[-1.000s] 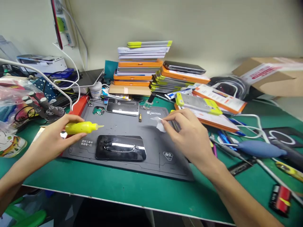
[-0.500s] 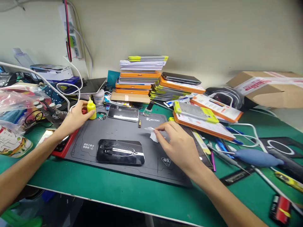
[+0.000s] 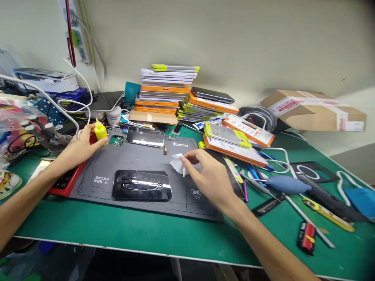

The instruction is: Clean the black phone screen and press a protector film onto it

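Note:
My left hand (image 3: 83, 144) is closed around a small yellow squeeze bottle (image 3: 101, 132) with a nozzle, at the back left of the dark grey work mat (image 3: 146, 160). Between the thumb and fingers of my right hand (image 3: 206, 171) is a crumpled white wipe (image 3: 177, 164), over the mat's right part. A black smartphone (image 3: 141, 185) lies on the mat between my hands, a glossy loop of clear liquid on its surface. Farther back lie a second phone (image 3: 145, 136), a brass-coloured screwdriver bit (image 3: 165, 150) and a small glass bottle with a black cap (image 3: 175, 132).
Stacked orange, white and yellow-edged boxes (image 3: 166, 93) stand against the wall. To the right are a blue air blower (image 3: 288, 184), a yellow cutter knife (image 3: 328, 214) and a cardboard box (image 3: 313, 111). A screwdriver holder (image 3: 48, 136) and a red-cased phone (image 3: 66, 181) sit on the left.
The view has shifted slightly to the right. The wipe in my right hand looks more bunched and fuller. My left hand still holds the yellow bottle, now tilted a little.

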The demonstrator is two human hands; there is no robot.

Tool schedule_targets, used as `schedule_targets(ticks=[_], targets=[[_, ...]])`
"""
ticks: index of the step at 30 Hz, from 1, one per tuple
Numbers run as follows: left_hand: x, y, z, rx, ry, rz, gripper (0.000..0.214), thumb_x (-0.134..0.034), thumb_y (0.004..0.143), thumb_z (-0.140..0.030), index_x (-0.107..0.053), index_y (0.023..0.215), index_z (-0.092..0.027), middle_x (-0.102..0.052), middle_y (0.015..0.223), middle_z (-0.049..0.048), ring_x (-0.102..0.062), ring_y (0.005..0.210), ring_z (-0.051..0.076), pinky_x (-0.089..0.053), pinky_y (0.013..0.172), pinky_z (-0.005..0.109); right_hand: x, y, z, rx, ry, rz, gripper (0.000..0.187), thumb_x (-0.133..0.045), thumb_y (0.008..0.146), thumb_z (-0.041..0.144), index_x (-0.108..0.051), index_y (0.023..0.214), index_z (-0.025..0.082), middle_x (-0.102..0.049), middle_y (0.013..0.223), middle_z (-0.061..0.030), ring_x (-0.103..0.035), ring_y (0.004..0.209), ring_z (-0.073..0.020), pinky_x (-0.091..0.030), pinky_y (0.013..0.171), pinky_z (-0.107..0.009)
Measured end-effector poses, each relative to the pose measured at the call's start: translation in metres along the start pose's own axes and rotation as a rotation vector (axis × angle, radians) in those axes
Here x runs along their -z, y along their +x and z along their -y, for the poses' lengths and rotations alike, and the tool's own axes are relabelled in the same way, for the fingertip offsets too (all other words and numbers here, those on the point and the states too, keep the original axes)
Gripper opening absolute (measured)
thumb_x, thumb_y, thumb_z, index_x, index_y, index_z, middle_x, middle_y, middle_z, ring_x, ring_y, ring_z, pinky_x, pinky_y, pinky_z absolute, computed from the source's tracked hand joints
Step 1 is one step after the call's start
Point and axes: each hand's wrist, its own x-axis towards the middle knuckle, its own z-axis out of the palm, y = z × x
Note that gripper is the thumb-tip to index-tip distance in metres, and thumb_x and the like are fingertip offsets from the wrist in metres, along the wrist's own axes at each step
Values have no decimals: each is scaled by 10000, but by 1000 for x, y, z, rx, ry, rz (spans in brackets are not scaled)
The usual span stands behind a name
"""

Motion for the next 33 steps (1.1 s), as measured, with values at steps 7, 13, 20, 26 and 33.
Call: schedule_targets(ticks=[7,13,20,26,33], targets=[[4,-71,26,-190,213,142,960,-491,1037,-735,-228,1750,-149,-270,1814,219,-246,1688,445,-282,1362,658,15,-14,27,-18,87,55,244,-580,1100,346,-688,904,248,-772,897,-35,-737,796,-208,-579,715,-328],[-11,-146,9,-417,406,-97,839,-353,1092,-588,-21,1784,-248,-239,1830,185,-264,1682,451,-355,1318,733,8,-44,45,28,98,157,244,-535,1129,327,-768,1168,268,-784,1124,-71,-776,1022,-233,-649,864,-369],[-29,-157,-23,-547,255,-158,672,-521,1098,-389,-323,1730,-276,-572,1658,104,-530,1548,364,-485,1260,612,5,-77,45,162,-85,253,615,-485,1138,252,-350,1729,355,-560,1671,-66,-554,1539,-280,-553,1235,-547],[-51,-153,-20,-556,179,-122,651,-494,1128,-428,-335,1716,-198,-581,1635,151,-545,1526,357,-519,1222,547,-4,-81,52,186,-180,351,703,-397,1172,384,-68,1788,309,-324,1802,-65,-363,1654,-292,-450,1314,-586],[-56,-158,-12,-524,193,-101,762,-424,1133,-550,-221,1760,-168,-515,1688,175,-515,1549,373,-502,1233,543,-8,-94,66,184,-250,359,721,-365,1173,461,-70,1790,235,-372,1773,-104,-406,1630,-307,-518,1265,-570]])
